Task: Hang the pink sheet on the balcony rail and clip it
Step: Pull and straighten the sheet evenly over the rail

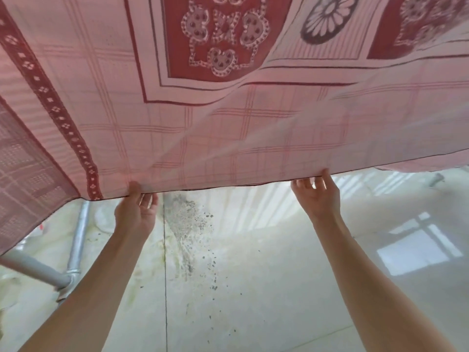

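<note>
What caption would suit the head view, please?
Both hands, left hand and right hand, pinch the pink sheet's lower hem.

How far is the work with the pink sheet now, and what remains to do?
Done: the sheet is lifted and spread out. In hand: the left hand and right hand each pinch its lower hem, apart from each other. Left: no clip shows anywhere, so clipping is not yet done. Whether the sheet already lies over the rail cannot be told, as its top is out of view.

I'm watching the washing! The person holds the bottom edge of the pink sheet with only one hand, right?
Not quite. Both hands hold it: the left hand and the right hand each pinch the bottom edge of the pink sheet, as the head view shows.
</note>
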